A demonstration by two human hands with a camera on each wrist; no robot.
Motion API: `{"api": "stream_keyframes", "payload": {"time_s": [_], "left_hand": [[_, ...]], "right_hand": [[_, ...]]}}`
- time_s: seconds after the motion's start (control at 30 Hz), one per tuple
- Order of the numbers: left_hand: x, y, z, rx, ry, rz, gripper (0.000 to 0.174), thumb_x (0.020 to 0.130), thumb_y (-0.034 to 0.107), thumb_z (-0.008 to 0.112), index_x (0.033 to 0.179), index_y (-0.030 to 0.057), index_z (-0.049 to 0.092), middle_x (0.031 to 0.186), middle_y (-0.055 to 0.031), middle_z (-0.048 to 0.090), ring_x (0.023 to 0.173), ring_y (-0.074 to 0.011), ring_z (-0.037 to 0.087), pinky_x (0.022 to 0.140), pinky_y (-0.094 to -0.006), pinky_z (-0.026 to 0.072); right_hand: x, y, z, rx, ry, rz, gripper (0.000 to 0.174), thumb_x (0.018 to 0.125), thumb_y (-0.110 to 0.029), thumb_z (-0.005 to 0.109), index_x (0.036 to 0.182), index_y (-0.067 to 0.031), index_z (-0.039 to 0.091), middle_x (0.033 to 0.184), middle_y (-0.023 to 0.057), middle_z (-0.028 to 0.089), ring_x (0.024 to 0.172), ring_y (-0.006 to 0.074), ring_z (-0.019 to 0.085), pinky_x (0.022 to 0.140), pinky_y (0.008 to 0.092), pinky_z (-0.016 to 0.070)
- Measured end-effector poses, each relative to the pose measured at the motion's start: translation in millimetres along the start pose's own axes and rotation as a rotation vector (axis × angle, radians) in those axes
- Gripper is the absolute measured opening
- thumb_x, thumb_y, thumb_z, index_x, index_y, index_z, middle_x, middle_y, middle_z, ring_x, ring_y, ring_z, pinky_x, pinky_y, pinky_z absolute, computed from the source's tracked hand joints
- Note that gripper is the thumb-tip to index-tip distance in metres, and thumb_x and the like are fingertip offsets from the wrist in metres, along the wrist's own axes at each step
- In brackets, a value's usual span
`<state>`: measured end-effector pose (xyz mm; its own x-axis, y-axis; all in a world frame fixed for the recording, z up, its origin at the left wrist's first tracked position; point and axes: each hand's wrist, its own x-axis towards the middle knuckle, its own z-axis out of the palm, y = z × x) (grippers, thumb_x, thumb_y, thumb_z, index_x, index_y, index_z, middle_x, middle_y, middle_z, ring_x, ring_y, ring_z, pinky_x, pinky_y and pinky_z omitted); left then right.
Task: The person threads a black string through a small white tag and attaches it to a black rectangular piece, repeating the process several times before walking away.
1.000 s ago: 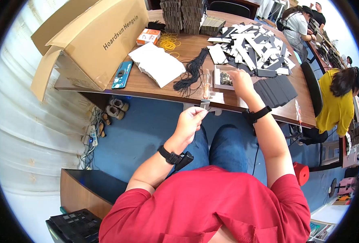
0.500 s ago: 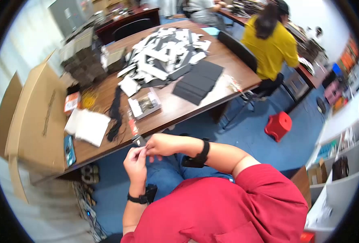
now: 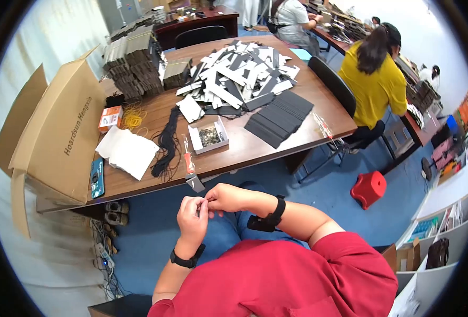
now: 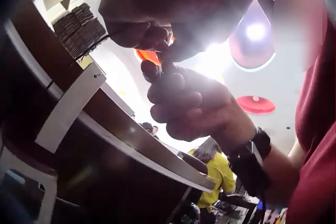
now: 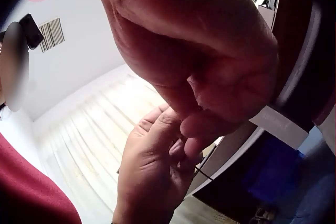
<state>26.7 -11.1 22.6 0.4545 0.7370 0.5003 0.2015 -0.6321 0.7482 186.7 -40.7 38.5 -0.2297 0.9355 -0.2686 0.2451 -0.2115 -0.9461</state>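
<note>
In front of my lap my left hand (image 3: 192, 217) and right hand (image 3: 227, 199) meet at the fingertips. My left fingers pinch a thin black cord (image 4: 90, 49), which runs out toward the table in the left wrist view. Thumb and fingers of my right hand are curled around a small piece, mostly hidden, right at the left fingertips; I cannot tell what it is. Just beyond the hands a grey tag (image 3: 195, 183) sticks out at the table edge. On the table beyond it stands a white box (image 3: 224, 138) of small metal pieces (image 3: 210, 136).
Left of the box lie a bundle of black cords (image 3: 165, 145), white sheets (image 3: 128, 153) and yellow rubber bands (image 3: 133, 115). A large carton (image 3: 65, 142) stands at the left edge. Behind are a pile of black-and-white strips (image 3: 239, 76), dark cards (image 3: 279, 119) and tall stacks (image 3: 133, 61).
My right hand has left the white box and come to the left hand's fingertips. The head view has swung to the right. Over the last half second the hands stay together.
</note>
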Motion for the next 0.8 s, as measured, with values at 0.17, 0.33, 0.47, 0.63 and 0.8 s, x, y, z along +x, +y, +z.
{"api": "stream_keyframes", "payload": {"time_s": [0.17,0.33,0.47,0.63,0.8], "left_hand": [[2.3,-19.9,-5.7,-0.353,0.013,-0.248,0.004,0.087,0.001,0.058,0.085,-0.0028,0.058,0.076,-0.004,0.053,0.071,-0.0103,0.055,0.064,-0.0221,0.0456],[0.2,-22.3,-5.7,-0.72,0.044,-0.517,0.009,0.089,0.009,0.06,0.092,0.0009,0.062,0.08,0.0006,0.059,0.068,-0.0036,0.05,0.058,-0.0186,0.0402],[4.2,-20.1,-10.8,-0.868,0.041,-0.601,0.01,0.088,0.011,0.062,0.093,0.0027,0.06,0.067,0.0061,0.049,0.05,0.0,0.033,0.042,-0.0171,0.0239],[1.4,-20.4,-14.6,-0.885,0.031,-0.605,0.009,0.088,0.011,0.063,0.092,0.0027,0.062,0.068,0.006,0.051,0.052,-0.0001,0.036,0.044,-0.0166,0.0262],[0.7,-20.2,-13.3,-0.906,0.029,-0.597,0.009,0.088,0.01,0.064,0.092,0.0028,0.064,0.071,0.0053,0.056,0.055,-0.0002,0.04,0.048,-0.0159,0.0312]], "right_hand": [[-6.7,-10.2,3.6,0.12,0.159,-0.059,0.017,0.085,-0.015,0.062,0.093,-0.0003,0.067,0.074,0.0056,0.067,0.062,0.0107,0.06,0.057,0.0253,0.0488],[-6.2,-8.9,13.1,0.216,0.279,-0.081,0.013,0.088,-0.012,0.06,0.09,-0.0013,0.066,0.075,0.0035,0.066,0.062,0.0068,0.056,0.054,0.0198,0.0435],[-4.3,-10.6,15.5,0.326,0.351,-0.13,0.012,0.088,-0.013,0.06,0.088,-0.0014,0.064,0.071,0.0031,0.063,0.059,0.0057,0.054,0.054,0.0176,0.0417],[-5.4,-15.3,8.1,0.453,0.356,-0.13,0.013,0.089,-0.014,0.058,0.085,-0.0026,0.063,0.069,0.0018,0.061,0.058,0.0055,0.052,0.053,0.0177,0.0394],[-4.3,-10.7,6.8,0.589,0.261,-0.085,0.014,0.09,-0.015,0.058,0.085,-0.0036,0.063,0.069,0.0014,0.061,0.056,0.0059,0.052,0.051,0.0182,0.0389]]}}
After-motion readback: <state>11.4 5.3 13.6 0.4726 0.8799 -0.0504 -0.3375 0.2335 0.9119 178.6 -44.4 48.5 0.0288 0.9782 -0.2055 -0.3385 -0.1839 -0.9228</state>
